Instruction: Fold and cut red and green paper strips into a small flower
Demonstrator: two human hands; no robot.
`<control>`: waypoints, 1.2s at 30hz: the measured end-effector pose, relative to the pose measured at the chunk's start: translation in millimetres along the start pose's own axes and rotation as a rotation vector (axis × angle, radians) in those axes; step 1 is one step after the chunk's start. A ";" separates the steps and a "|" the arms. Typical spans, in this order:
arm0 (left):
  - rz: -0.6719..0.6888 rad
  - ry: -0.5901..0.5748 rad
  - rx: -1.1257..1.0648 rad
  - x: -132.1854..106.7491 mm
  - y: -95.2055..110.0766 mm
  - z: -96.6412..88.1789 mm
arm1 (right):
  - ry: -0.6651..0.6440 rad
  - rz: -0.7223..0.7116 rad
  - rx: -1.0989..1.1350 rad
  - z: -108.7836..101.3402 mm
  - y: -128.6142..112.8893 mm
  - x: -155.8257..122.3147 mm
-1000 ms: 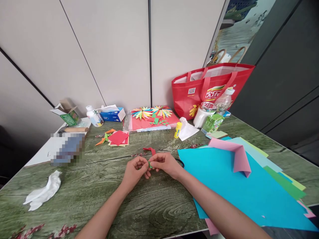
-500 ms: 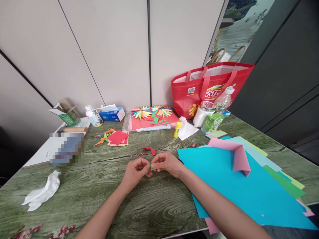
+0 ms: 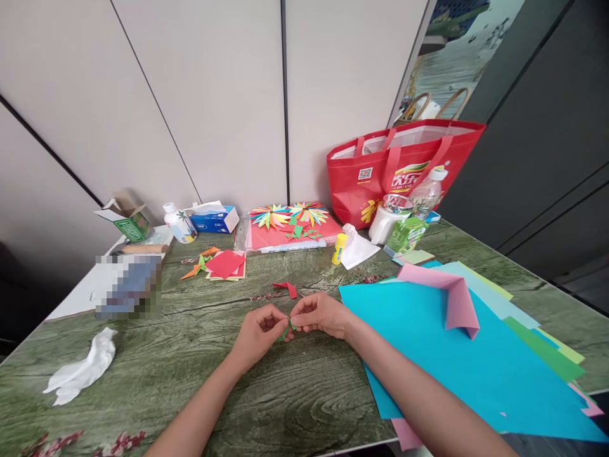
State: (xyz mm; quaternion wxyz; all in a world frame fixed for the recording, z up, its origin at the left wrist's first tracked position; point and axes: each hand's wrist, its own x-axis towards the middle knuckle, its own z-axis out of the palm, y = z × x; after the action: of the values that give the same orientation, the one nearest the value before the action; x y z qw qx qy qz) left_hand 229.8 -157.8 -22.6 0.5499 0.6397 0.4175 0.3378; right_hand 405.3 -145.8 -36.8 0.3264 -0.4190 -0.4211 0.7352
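My left hand (image 3: 259, 333) and my right hand (image 3: 320, 314) meet over the middle of the green wood-grain table (image 3: 200, 374). Both are closed in a pinch on a small green paper piece (image 3: 286, 330) held between their fingertips, just above the tabletop. A small red folded paper scrap (image 3: 287, 287) lies a little beyond the hands. To the right of my right hand lies a stack of large coloured paper sheets (image 3: 457, 362), turquoise on top, with a folded pink sheet (image 3: 454, 298) resting on it.
At the back stand a red shopping bag (image 3: 394, 168), paper star crafts on a red sheet (image 3: 290, 222), a yellow glue stick (image 3: 339, 248), a tissue box (image 3: 214, 218), a small bottle (image 3: 179, 223), an open carton (image 3: 124, 216). Red folded papers (image 3: 223, 264) and a crumpled tissue (image 3: 80, 373) lie left.
Both hands have stayed together and lowered slightly toward the table. The green piece now shows more between the fingertips, angled down to the left.
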 end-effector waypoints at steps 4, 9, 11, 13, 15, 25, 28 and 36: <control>-0.029 -0.005 -0.083 -0.7 -2.2 -1.2 | 0.000 -0.141 -0.103 2.7 0.3 -0.2; -0.084 0.009 -0.198 0.4 -0.6 -0.3 | 0.011 -0.289 -0.172 6.8 -0.4 -0.1; -0.105 0.017 -0.209 0.6 0.6 0.3 | 0.008 -0.298 -0.208 7.0 -1.1 -0.5; -0.123 0.028 -0.208 0.5 1.1 0.7 | 0.002 -0.296 -0.234 6.9 -1.9 -1.2; -0.136 0.036 -0.209 0.5 0.9 0.7 | -0.001 -0.296 -0.248 7.1 -2.6 -2.1; -0.168 0.020 -0.224 1.0 1.8 1.1 | -0.039 -0.330 -0.321 6.7 -1.3 -2.0; -0.182 0.027 -0.228 1.0 1.1 1.4 | -0.033 -0.345 -0.363 6.9 0.2 -1.5; -0.180 0.010 -0.247 1.7 2.0 -0.3 | 0.023 -0.341 -0.338 6.6 0.8 -0.2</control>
State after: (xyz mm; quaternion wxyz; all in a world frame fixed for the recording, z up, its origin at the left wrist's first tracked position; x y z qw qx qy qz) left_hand 230.6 -156.2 -20.6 0.6505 0.5253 0.4312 0.3391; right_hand 399.4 -148.6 -35.5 0.3755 -0.3989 -0.5992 0.5838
